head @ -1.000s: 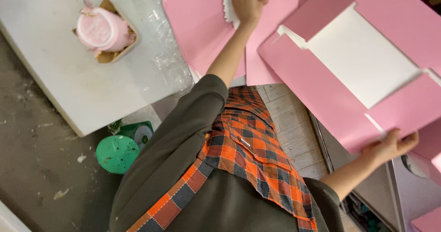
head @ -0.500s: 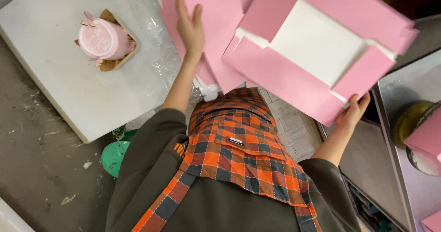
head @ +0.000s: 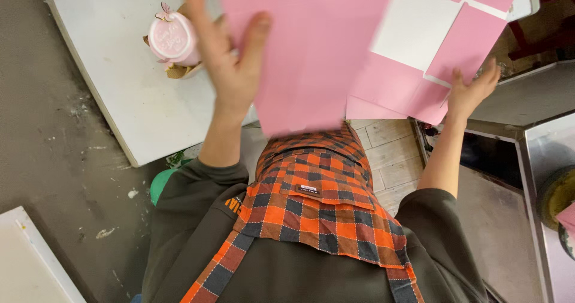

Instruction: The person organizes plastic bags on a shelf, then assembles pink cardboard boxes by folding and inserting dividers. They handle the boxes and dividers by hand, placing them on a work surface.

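My left hand grips a flat pink cardboard sheet by its left edge, lifted in front of my chest. My right hand holds the lower right corner of a second pink cardboard box blank with a white inner panel and folded flaps. The two pink pieces overlap in the middle, the left sheet lying in front. Below them I see my orange and dark checked apron over a dark sweatshirt.
A white table at the left bears a small pink cake on a brown card base. Grey concrete floor lies at the left, a white board at the bottom left. A metal counter stands at the right.
Both hands have raised the pink pieces nearer the camera. The left sheet now covers the middle of the view, and the view has shifted so the cake sits nearer the centre.
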The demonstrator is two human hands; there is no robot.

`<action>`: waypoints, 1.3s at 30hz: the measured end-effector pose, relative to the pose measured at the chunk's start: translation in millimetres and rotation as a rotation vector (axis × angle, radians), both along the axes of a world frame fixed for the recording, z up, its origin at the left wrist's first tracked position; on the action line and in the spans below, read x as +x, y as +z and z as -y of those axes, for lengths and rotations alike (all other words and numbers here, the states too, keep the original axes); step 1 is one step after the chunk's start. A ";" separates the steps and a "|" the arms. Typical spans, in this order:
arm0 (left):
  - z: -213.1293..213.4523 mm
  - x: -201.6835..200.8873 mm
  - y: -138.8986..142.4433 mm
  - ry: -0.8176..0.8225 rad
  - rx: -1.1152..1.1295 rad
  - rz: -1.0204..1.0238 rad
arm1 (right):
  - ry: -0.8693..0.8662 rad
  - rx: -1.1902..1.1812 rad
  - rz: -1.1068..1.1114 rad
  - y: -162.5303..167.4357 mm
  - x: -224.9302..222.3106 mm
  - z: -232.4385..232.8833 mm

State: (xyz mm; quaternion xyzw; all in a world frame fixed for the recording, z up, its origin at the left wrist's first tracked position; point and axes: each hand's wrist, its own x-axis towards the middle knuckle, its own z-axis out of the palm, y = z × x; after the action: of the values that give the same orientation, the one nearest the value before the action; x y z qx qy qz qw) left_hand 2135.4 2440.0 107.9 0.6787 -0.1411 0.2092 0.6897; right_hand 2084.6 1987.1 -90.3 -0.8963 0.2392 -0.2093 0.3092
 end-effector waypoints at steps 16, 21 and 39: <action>209.4 -53.3 -45.0 -0.741 0.968 0.270 | 0.389 0.961 0.325 125.2 -140.2 -68.8; 272.8 -93.0 -60.6 -0.784 0.791 0.444 | 0.266 0.902 0.420 139.5 -196.8 -27.2; 423.4 -164.5 -29.4 -1.079 0.746 0.678 | 0.046 -0.124 0.078 190.1 -337.5 98.7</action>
State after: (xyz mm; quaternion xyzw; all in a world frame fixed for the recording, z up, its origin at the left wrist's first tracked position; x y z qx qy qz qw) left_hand 1970.9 2016.6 78.5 0.6024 -0.7224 -0.0227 0.3388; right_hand 1747.1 1888.3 99.7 -0.9102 0.1929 -0.2512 0.2667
